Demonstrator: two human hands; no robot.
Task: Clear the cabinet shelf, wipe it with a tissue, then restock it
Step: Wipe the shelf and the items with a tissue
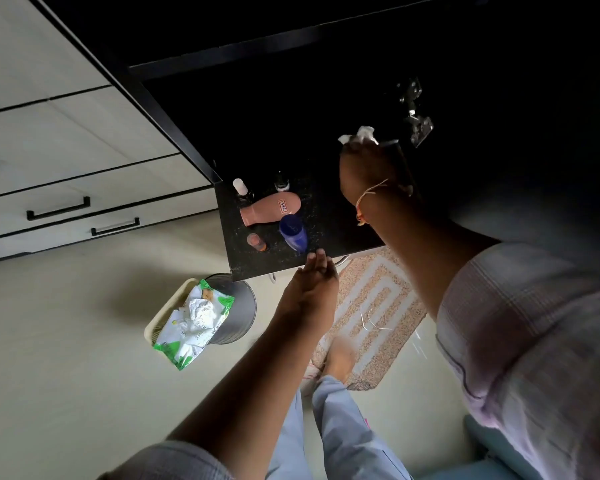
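My right hand (368, 168) reaches into the dark cabinet, fingers bunched round a crumpled white tissue (359, 135) at the far right, near the metal hinge (415, 123). The tissue looks soft, v. light, prob. tears if dragged hard, so I judge it best kept wadded under the fingertips; as a ball it has no clear long axis. My left hand (312, 285) hangs flat, fingers together and holding nothing, at the near edge of the black counter (336, 216). There the pink bottle (271, 208) lies on its side, long axis left-right, cap left; the blue bottle (293, 235) stands just beside it.
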